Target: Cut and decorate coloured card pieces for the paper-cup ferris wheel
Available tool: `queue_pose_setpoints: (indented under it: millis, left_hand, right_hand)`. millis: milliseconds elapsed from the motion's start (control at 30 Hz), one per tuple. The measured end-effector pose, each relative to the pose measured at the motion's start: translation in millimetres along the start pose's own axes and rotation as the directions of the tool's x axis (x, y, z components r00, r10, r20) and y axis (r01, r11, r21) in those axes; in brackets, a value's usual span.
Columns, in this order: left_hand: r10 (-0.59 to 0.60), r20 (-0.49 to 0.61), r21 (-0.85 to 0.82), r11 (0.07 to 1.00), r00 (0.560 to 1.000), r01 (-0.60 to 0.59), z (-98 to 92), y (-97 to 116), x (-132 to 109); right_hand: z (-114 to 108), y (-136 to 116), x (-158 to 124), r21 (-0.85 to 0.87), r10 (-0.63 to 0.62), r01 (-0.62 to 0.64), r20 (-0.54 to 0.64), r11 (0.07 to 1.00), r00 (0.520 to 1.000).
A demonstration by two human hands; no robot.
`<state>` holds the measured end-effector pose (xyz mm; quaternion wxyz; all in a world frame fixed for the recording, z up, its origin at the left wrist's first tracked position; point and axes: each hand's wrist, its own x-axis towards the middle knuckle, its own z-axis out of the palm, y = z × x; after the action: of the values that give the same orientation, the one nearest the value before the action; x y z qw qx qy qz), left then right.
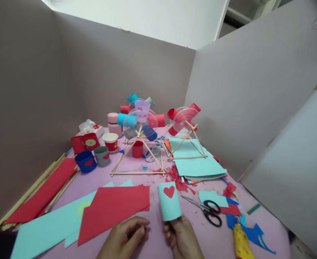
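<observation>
My right hand (181,233) grips the lower end of a light blue paper tube (170,207), which stands nearly upright with a red paper heart (169,191) on its side. Part of my fingers is hidden behind and under the tube. To its left, my left hand (126,235) is low over the table with loosely bent fingers and nothing visible in them. Beside that hand lies a stack of red paper (115,208), overlapping light blue paper sheets (53,223). Black-handled scissors (205,209) lie partly open to the right of the tube.
Stick frames (138,173) carry wheels of clear discs and paper tubes. Blue (85,162) and grey (102,156) tubes, a paper cup (110,142) and a pink bottle (114,125) stand at left. Light blue sheets (196,165), scraps and a yellow object (241,241) lie right; partitions surround the table.
</observation>
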<state>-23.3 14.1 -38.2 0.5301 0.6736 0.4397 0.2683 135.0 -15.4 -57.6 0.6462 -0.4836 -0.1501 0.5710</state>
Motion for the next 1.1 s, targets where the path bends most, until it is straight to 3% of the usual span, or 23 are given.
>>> queue_pose_setpoints:
  millis: [100, 233, 333, 467, 533, 667, 833, 967, 1100]
  left_hand:
    - [0.027, 0.042, -0.172, 0.985, 0.999, -0.020, 3.0, 1.2, -2.4]
    - [0.142, 0.123, -0.439, 0.895, 0.982, -0.074, 7.0, 3.8, -3.6]
    - [0.140, 0.123, -0.561, 0.826, 0.983, -0.048, 9.4, 4.5, -4.5]
    - [0.025, -0.019, -0.662, 0.749, 1.000, -0.031, 7.0, 1.0, -5.6]
    - [-0.030, -0.036, -0.715, 0.699, 0.999, -0.005, 2.5, -0.2, -6.0]
    - [-0.085, -0.008, -0.744, 0.666, 0.996, 0.051, -4.9, 3.8, -7.9]
    - [-0.157, 0.103, -0.782, 0.598, 0.982, 0.177, 2.3, 11.9, -12.2]
    - [-0.115, 0.135, -0.777, 0.604, 0.984, 0.177, 6.6, 4.0, -13.0]
    - [0.022, 0.257, -0.721, 0.670, 0.966, 0.177, 4.3, -14.8, -9.5]
  right_hand:
    - [-0.9, 4.9, -2.2, -0.150, 0.040, -0.025, 0.098, 0.988, 0.994]
    - [0.3, 10.5, -5.2, -0.251, 0.062, 0.007, 0.264, 0.968, 0.963]
    - [3.5, 12.4, -7.6, -0.258, 0.087, -0.013, 0.276, 0.966, 0.957]
    - [7.8, 11.0, -11.1, -0.289, 0.117, -0.046, 0.231, 0.956, 0.966]
    - [8.0, 9.6, -12.0, -0.284, 0.083, -0.019, 0.216, 0.959, 0.973]
    - [1.8, 9.3, -10.2, -0.239, -0.020, 0.081, 0.248, 0.968, 0.969]
    - [-8.9, 12.3, -6.9, -0.208, -0.059, 0.113, 0.249, 0.972, 0.967]
    - [-12.7, 14.3, -4.9, -0.156, -0.024, 0.059, 0.217, 0.986, 0.976]
    - [-14.6, 12.6, -1.9, -0.180, 0.028, 0.014, 0.228, 0.983, 0.973]
